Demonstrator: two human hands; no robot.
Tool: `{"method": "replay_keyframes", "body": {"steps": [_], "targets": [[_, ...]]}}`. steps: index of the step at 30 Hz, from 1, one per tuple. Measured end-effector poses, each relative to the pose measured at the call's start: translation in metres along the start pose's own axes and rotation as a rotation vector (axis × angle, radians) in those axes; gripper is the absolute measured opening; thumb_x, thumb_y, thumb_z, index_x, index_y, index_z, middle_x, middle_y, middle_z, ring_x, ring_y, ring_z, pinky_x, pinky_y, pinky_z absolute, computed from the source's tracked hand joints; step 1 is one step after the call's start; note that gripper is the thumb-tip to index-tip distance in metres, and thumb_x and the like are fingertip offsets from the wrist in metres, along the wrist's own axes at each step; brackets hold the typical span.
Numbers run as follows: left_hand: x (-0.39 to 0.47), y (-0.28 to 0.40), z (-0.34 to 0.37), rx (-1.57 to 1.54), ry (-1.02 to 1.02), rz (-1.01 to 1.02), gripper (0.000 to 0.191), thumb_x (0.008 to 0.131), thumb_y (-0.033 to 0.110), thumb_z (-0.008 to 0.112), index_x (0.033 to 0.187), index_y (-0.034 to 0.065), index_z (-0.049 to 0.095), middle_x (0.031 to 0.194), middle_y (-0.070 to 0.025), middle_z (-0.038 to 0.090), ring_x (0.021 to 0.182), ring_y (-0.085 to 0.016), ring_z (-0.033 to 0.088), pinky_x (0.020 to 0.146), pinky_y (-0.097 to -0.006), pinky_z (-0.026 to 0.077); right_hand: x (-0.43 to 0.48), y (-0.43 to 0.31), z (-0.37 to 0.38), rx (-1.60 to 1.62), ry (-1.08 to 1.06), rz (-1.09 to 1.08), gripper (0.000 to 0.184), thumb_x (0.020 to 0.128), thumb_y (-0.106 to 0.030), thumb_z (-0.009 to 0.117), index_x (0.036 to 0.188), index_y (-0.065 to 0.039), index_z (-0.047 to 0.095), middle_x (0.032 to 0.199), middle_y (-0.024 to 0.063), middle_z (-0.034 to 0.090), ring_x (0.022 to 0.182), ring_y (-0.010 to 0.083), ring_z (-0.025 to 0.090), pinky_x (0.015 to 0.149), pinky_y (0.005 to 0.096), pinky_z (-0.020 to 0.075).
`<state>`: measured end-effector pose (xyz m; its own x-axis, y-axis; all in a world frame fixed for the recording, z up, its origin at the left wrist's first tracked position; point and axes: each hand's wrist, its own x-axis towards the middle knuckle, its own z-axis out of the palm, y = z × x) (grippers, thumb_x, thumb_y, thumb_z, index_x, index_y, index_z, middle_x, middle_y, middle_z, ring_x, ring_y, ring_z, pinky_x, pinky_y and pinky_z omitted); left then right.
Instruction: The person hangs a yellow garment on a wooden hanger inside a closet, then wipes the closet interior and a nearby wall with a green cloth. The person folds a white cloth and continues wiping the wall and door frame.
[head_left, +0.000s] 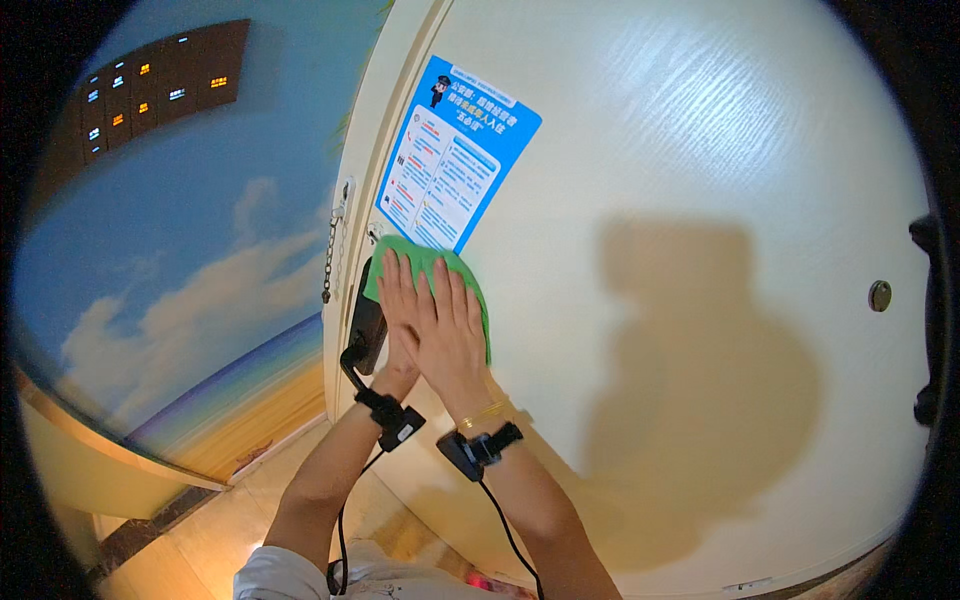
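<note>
A green cloth (469, 289) lies against a cream door (555, 315), over the lower edge of a blue-and-white printed notice (465, 157). My left hand (397, 300) is flat on the cloth's left part, fingers extended and pointing up. Overlapping it, my right hand (450, 322) presses on the cloth with its fingers slightly spread. Neither hand is closed around the cloth. The dark door lock plate (367, 330), with a lever handle (351, 360), is beside my left hand and partly hidden by the hand and cloth. Both wrists carry black strapped devices with cables.
A door chain (328, 259) hangs from the frame at the left. Beyond it, a beach mural (202, 300) covers the wall, with a dark panel of lit switches (169, 90) above. A round metal peephole (880, 295) is in the door at the right. Tiled floor (232, 525) shows below.
</note>
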<state>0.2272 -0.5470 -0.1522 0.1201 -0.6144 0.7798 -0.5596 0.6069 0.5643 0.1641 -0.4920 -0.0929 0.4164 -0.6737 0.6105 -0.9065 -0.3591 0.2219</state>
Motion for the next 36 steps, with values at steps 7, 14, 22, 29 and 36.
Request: {"method": "replay_keyframes", "body": {"steps": [7, 14, 22, 29, 36], "targets": [[-0.048, -0.002, 0.012, -0.068, -0.017, -0.005, 0.064, 0.089, 0.037, 0.033, 0.136, -0.0006, 0.009, 0.141, -0.022, 0.004, 0.131, -0.036, 0.001, 0.103, -0.0517, 0.001, -0.041, -0.002, 0.012, -0.026, -0.109, 0.025, 0.07, 0.076, -0.039, 0.055, 0.131, -0.004, 0.03, 0.138, 0.0179, 0.024, 0.121, 0.0309, 0.03, 0.101, 0.0403, 0.0206], [-0.04, -0.026, 0.002, -0.138, -0.051, -0.02, 0.068, 0.087, 0.036, 0.036, 0.136, -0.0019, 0.008, 0.142, -0.0217, 0.002, 0.131, -0.038, 0.001, 0.103, -0.0501, 0.003, -0.032, -0.012, 0.032, 0.025, -0.112, 0.042, 0.07, 0.076, -0.037, 0.056, 0.133, -0.007, 0.029, 0.138, 0.0169, 0.024, 0.123, 0.0306, 0.027, 0.102, 0.0402, 0.0196], [-0.107, -0.03, 0.052, -0.136, -0.221, -0.134, 0.073, 0.087, 0.032, 0.044, 0.133, -0.007, 0.003, 0.139, -0.0266, 0.0, 0.129, -0.041, 0.001, 0.102, -0.053, 0.007, -0.1, 0.003, 0.06, 0.005, -0.177, 0.072, 0.067, 0.075, -0.036, 0.057, 0.129, -0.005, 0.034, 0.135, 0.0157, 0.029, 0.114, 0.0284, 0.036, 0.097, 0.0386, 0.0258], [-0.106, -0.003, 0.051, -0.214, -0.179, 0.087, 0.072, 0.083, 0.034, 0.05, 0.135, 0.0022, 0.01, 0.14, -0.0239, 0.001, 0.129, -0.041, 0.004, 0.1, -0.0577, 0.005, -0.124, 0.014, 0.036, -0.039, -0.136, 0.228, 0.066, 0.073, -0.037, 0.06, 0.128, -0.007, 0.038, 0.133, 0.0229, 0.029, 0.112, 0.0366, 0.036, 0.091, 0.0477, 0.0277], [-0.054, 0.06, 0.061, -0.264, -0.032, 0.258, 0.076, 0.081, 0.033, 0.056, 0.136, 0.0095, 0.01, 0.142, -0.0202, 0.0, 0.13, -0.041, 0.003, 0.1, -0.0584, 0.003, -0.115, 0.039, -0.03, -0.16, 0.126, 0.327, 0.067, 0.071, -0.04, 0.062, 0.127, -0.012, 0.038, 0.128, 0.0244, 0.031, 0.108, 0.0395, 0.037, 0.087, 0.053, 0.0263]]}}
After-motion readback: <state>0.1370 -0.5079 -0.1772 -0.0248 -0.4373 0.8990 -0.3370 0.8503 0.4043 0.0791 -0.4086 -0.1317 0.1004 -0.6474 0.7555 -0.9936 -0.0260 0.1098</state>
